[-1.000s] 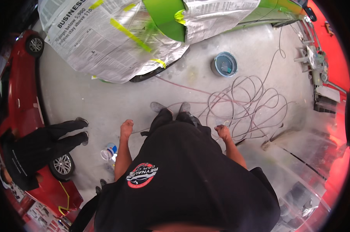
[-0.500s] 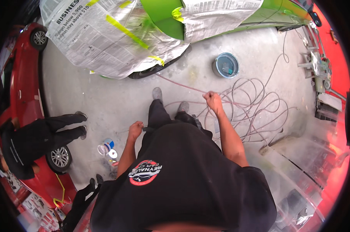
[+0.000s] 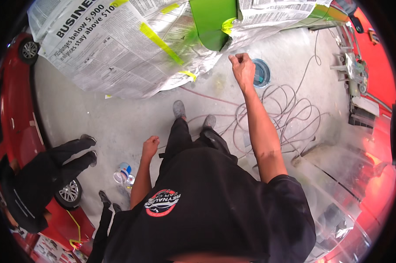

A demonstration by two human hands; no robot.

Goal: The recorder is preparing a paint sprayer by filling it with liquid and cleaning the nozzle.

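My right hand point(image 3: 243, 70) is raised in front of a green car panel point(image 3: 211, 26), a short gap below its edge. Its fingers are bent together as in a pinch; whether anything small is between them is hidden. Newspaper sheets point(image 3: 114, 57) and yellow masking tape point(image 3: 162, 44) cover the car around the panel. My left hand point(image 3: 151, 145) hangs low beside my left leg, its fingers curled in, and their inside does not show. A blue bucket point(image 3: 267, 73) stands on the floor just beyond my right hand.
A reddish hose point(image 3: 290, 115) lies in loops on the floor at right. At left are a red car point(image 3: 16, 127) and another person point(image 3: 29, 184); a second person's legs point(image 3: 104, 215) show lower down. A tub point(image 3: 121, 175) sits near my left arm. Clear plastic sheeting point(image 3: 320, 184) hangs at right.
My right hand has risen from over the hose toward the green panel, its arm stretched further forward. The papered car appears nearer. My left hand stays low with curled fingers.
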